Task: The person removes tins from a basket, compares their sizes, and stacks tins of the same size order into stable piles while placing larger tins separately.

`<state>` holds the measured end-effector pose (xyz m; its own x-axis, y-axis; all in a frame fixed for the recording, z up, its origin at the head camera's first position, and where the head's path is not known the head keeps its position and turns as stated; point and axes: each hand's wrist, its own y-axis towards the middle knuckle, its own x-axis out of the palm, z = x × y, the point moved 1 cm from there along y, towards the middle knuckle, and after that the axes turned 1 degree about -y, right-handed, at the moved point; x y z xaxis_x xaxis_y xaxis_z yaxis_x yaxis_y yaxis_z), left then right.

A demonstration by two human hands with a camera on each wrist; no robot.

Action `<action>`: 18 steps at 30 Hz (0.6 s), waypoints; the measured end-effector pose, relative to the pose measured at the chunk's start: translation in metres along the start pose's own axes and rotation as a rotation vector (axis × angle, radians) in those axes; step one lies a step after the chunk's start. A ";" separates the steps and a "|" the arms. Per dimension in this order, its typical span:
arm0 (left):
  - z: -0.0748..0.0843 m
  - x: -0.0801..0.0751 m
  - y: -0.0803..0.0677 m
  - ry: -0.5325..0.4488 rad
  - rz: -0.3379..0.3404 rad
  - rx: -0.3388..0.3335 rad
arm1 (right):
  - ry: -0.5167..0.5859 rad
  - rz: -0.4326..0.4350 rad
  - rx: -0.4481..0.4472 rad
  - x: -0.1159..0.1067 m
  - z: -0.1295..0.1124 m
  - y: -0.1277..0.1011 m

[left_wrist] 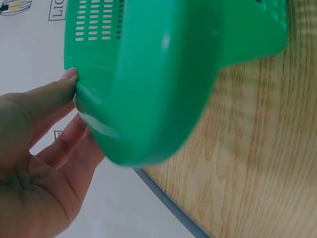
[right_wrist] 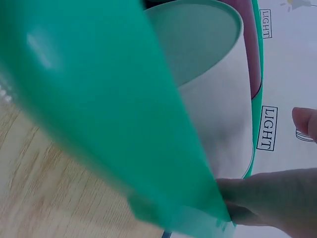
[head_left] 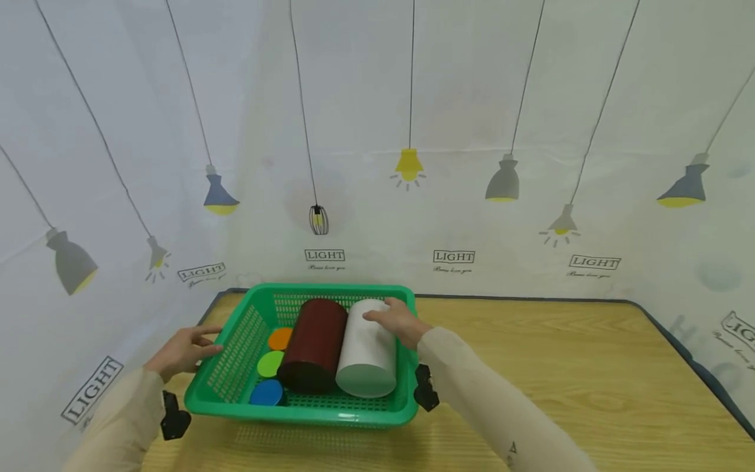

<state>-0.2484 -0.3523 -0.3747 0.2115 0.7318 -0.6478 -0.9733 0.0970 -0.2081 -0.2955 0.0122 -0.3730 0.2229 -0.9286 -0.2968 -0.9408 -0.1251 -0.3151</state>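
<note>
1. Judging the risk on the left first: my left hand [head_left: 183, 351] only touches the left rim of the green basket [head_left: 236, 400] with its fingertips, so if the basket gets pulled or lifted from here, that side could slide off my fingers and tip. The basket sits at the left end of the wooden surface [head_left: 560, 367], close to the edge, which makes a slide toward that side a worry.
2. Inside the basket, three discs lie flat on the left: orange [head_left: 280, 338], green [head_left: 270, 363] and blue [head_left: 267, 392]. A jolt could send them sliding under the cans.
3. The dark red can [head_left: 314, 344] and the white can [head_left: 367, 347] lie on their sides, touching. Both are round, so I think a tilt would make them roll.
4. My left hand is spread and relaxed, with the thumb on the rim's outer edge and the fingers beneath it.
5. My right hand [head_left: 398, 321] rests on the far end of the white can, its fingers loosely curved over it near the basket's right rim, more a press than a firm hold.
</note>
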 end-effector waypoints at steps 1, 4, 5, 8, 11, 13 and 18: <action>0.001 0.000 0.000 -0.003 -0.001 -0.008 | 0.006 0.009 0.004 0.001 -0.001 0.001; 0.001 0.000 0.001 -0.024 0.000 -0.018 | 0.018 0.025 0.009 0.004 -0.002 0.002; 0.002 0.001 0.001 -0.032 0.003 -0.020 | 0.021 0.029 0.010 0.005 -0.002 0.002; 0.002 0.002 0.001 -0.042 0.004 -0.010 | 0.028 0.042 0.004 0.006 -0.004 0.003; 0.002 0.001 0.001 -0.022 0.005 -0.003 | 0.029 0.050 -0.002 0.007 -0.005 0.003; 0.002 0.001 0.001 -0.007 0.002 0.000 | 0.034 0.051 0.004 0.008 -0.006 0.004; 0.002 -0.001 0.001 0.006 0.001 -0.004 | 0.061 0.037 0.042 0.009 -0.006 0.008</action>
<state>-0.2494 -0.3516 -0.3729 0.2112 0.7278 -0.6525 -0.9731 0.0934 -0.2108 -0.3029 0.0007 -0.3729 0.1713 -0.9520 -0.2538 -0.9360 -0.0769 -0.3434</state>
